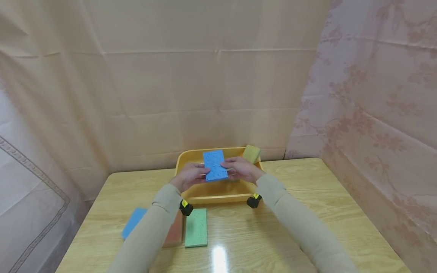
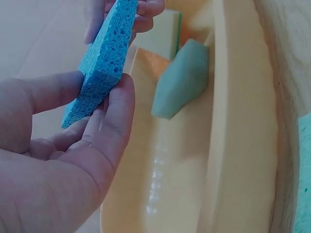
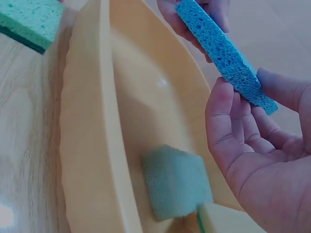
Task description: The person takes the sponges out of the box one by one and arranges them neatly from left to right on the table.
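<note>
A blue sponge (image 1: 215,165), flat and full of pores, is held up over a yellow plastic basin (image 1: 218,199). My left hand (image 1: 190,175) pinches its left edge, thumb on one face and fingers behind. On the opposite edge, my right hand (image 1: 243,169) grips it the same way. The left wrist view shows the porous side of the blue sponge (image 2: 114,53) between thumb and fingers. Inside the basin, below the hands, lies a blue-green sponge (image 3: 177,182). Beside it is a pale yellow sponge (image 3: 223,218) with a green layer, which leans above the basin's rim in the head view.
On the wooden table (image 1: 307,197), in front of the basin, lie a green sponge (image 1: 196,227), a reddish sponge (image 1: 175,231) and another blue sponge (image 1: 134,222). My left sleeve partly covers the last two. An orange piece (image 2: 151,63) shows inside the basin. Curtains (image 1: 205,94) hang behind the table.
</note>
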`<state>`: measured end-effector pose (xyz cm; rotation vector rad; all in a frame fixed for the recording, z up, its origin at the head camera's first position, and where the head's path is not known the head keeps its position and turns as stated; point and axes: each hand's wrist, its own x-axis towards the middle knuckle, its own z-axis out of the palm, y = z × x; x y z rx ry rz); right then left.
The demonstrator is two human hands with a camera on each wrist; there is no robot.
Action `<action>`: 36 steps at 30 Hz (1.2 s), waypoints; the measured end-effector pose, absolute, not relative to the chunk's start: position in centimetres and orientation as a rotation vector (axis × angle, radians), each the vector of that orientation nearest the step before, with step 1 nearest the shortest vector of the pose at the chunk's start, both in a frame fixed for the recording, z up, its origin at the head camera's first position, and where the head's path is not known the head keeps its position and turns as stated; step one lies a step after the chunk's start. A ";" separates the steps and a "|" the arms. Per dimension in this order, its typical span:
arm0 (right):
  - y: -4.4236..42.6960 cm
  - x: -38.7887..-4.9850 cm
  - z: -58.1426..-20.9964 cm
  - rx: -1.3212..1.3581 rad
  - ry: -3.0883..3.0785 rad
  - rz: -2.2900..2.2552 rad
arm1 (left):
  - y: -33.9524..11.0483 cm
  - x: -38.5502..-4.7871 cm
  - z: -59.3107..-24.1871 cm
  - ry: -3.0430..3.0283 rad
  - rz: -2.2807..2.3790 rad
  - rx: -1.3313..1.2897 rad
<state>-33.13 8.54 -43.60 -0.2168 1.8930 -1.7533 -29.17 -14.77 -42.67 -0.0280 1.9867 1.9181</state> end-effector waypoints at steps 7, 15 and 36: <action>9.6 -32.2 -43.7 -0.286 1.878 -1.766 | -14.3 -28.3 -43.2 2.017 1.919 0.134; 10.4 -30.9 -43.8 -0.326 1.881 -1.812 | -13.9 -27.1 -42.9 2.080 1.869 0.217; 11.3 -26.8 -43.8 -0.351 1.967 -1.781 | -14.2 -23.5 -43.7 2.036 1.871 0.243</action>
